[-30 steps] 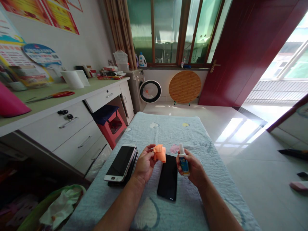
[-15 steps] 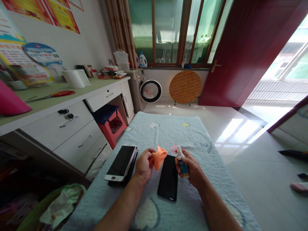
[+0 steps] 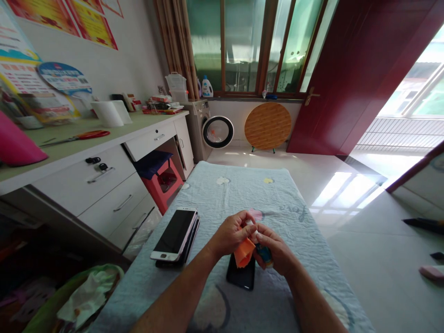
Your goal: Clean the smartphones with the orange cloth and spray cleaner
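My left hand point(image 3: 233, 234) is closed on an orange cloth point(image 3: 244, 253), which hangs below its fingers. Those fingers also meet the top of a small spray bottle point(image 3: 265, 255), whose nozzle they mostly hide. Around the bottle's body wraps my right hand point(image 3: 277, 247), closed. Both hands touch above a black smartphone point(image 3: 240, 277) lying flat on the light blue quilted cover point(image 3: 208, 296); the phone's upper part is hidden by the hands and cloth. To the left rests a stack of phones, a white-framed smartphone point(image 3: 175, 235) on top.
A desk with drawers point(image 3: 114, 199) runs along the left, with scissors point(image 3: 81, 137) and a paper roll point(image 3: 107, 114) on it. A red stool point(image 3: 163, 185) is tucked beneath. Beyond stand a washing machine with its door point(image 3: 218, 132) open and a round wooden tabletop point(image 3: 268, 126).
My left hand has moved right with the orange cloth, over the black phone, and now meets the spray bottle's top. The bottle stays in my right hand, slightly lower.
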`<state>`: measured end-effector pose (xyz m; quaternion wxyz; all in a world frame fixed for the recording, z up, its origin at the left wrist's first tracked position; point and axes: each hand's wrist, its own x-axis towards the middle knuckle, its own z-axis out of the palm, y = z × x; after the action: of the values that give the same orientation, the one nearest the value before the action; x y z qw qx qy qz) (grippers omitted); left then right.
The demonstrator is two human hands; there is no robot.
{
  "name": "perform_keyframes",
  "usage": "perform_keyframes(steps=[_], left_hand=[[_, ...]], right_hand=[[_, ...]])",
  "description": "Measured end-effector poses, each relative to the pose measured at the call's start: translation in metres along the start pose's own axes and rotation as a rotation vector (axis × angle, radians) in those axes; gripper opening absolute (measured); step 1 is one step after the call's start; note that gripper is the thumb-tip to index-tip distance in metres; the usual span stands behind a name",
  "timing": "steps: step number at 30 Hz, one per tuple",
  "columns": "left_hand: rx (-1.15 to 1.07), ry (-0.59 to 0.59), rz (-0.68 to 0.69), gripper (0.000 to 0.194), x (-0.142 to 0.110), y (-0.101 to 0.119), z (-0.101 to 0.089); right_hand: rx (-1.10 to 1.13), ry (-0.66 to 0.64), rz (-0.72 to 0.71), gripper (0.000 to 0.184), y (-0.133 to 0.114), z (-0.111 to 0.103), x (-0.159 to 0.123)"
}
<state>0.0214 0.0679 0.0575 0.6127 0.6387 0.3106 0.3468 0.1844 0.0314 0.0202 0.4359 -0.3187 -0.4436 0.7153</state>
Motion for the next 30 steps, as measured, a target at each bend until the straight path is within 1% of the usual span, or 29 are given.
perform_keyframes(steps=[3, 6, 8, 10, 12, 14, 16, 19, 22, 25, 28, 30], left_hand=[[0.012, -0.048, 0.008, 0.03, -0.001, -0.003, -0.001], [-0.063, -0.077, -0.002, 0.032, -0.004, -0.001, -0.004], [-0.122, -0.049, -0.008, 0.033, -0.004, 0.004, -0.007], [-0.131, 0.021, -0.012, 0.032, -0.005, 0.01, -0.012], [-0.137, 0.081, -0.008, 0.032, -0.007, 0.016, -0.016], [-0.156, 0.116, -0.008, 0.033, -0.008, 0.018, -0.018], [-0.163, 0.113, -0.029, 0.032, -0.011, 0.017, -0.018], [-0.165, 0.062, -0.08, 0.03, -0.014, 0.01, -0.014], [-0.228, 0.016, -0.118, 0.028, -0.016, 0.002, -0.009], [-0.258, -0.02, -0.131, 0.029, -0.017, 0.001, -0.004], [-0.26, -0.043, -0.09, 0.028, -0.018, 0.006, -0.001], [-0.249, -0.062, -0.059, 0.027, -0.02, 0.011, 0.001]], right_hand=[[-0.015, -0.027, 0.032, 0.035, 0.001, -0.002, 0.0], [-0.012, -0.075, 0.068, 0.035, 0.0, -0.005, -0.002], [0.013, -0.129, 0.089, 0.037, -0.001, -0.007, -0.004], [0.029, -0.173, 0.099, 0.041, -0.002, -0.008, -0.005], [0.028, -0.179, 0.093, 0.043, -0.003, -0.008, -0.005], [0.011, -0.154, 0.062, 0.042, -0.002, -0.008, -0.004], [-0.021, -0.108, 0.001, 0.038, -0.002, -0.008, -0.002], [-0.081, 0.032, -0.113, 0.031, -0.004, -0.008, 0.002], [-0.161, 0.151, -0.179, 0.028, -0.012, -0.003, 0.004], [-0.264, 0.201, -0.175, 0.026, -0.024, 0.007, 0.003], [-0.394, 0.241, -0.152, 0.026, -0.034, 0.017, 0.001], [-0.474, 0.245, -0.139, 0.025, -0.038, 0.02, 0.0]])
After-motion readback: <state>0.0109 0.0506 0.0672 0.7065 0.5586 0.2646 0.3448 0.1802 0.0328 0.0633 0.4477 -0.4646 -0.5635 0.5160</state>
